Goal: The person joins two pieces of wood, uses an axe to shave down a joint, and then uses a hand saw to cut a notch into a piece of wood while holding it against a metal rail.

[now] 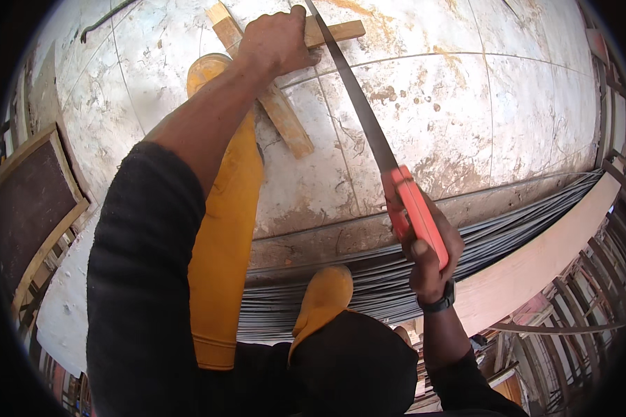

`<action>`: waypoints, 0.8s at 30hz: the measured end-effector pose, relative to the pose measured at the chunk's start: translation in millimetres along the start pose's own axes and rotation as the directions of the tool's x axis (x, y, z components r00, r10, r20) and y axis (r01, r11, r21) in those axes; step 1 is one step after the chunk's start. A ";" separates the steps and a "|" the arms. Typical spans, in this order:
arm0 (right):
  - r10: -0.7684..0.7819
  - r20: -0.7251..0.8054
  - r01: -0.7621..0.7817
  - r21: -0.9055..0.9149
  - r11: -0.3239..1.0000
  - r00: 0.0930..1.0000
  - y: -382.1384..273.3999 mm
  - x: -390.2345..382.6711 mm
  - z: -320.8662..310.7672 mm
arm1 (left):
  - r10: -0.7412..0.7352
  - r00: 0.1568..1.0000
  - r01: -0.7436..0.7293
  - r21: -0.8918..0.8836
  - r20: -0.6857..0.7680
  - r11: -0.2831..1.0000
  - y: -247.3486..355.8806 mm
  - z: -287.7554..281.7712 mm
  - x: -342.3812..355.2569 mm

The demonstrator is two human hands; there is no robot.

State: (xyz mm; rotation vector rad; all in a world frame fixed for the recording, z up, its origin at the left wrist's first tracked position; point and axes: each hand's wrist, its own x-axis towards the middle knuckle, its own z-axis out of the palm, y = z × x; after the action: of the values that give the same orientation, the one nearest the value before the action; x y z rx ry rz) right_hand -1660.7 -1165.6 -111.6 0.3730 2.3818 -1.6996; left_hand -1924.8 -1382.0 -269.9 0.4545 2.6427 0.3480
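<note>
My right hand [435, 250] grips the red handle of a handsaw [360, 104]. Its long dark blade slants up and to the left, crossing a short wooden batten [341, 33] close to my left hand. That batten is held by my left hand [275, 45], whose fingers are closed over it; the part under the palm is hidden. Beneath lies a second wooden strip [285, 121], running crosswise on the floor. Whether the saw teeth touch the wood I cannot tell.
One yellow boot [222, 229] stands beside the wood; the other [327, 292] is on a bundle of thin metal rods [480, 243]. A pale plank [535, 278] edges the rods at right. A framed dark board [38, 201] is at left, and a dark bent bar [104, 19] lies far left.
</note>
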 end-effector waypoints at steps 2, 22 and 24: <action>0.118 0.020 -0.119 0.055 0.991 0.993 -4.8 41.0 23.7 | -0.030 0.999 0.031 -0.013 0.021 0.999 -0.1 4.7 -5.4; -0.048 0.042 0.046 0.063 0.997 0.998 34.9 15.3 -5.3 | -0.045 0.999 0.046 0.072 -0.008 0.996 25.6 25.9 1.4; 0.123 0.073 -0.130 0.106 0.986 0.990 20.3 41.7 15.6 | -0.117 0.993 0.117 0.000 0.028 0.993 20.6 26.3 -4.2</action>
State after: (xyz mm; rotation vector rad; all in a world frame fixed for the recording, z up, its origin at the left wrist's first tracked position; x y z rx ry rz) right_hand -1693.9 -1170.2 -147.3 0.4671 2.1747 -1.7613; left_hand -1903.9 -1360.2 -284.9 0.3001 2.6276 0.3052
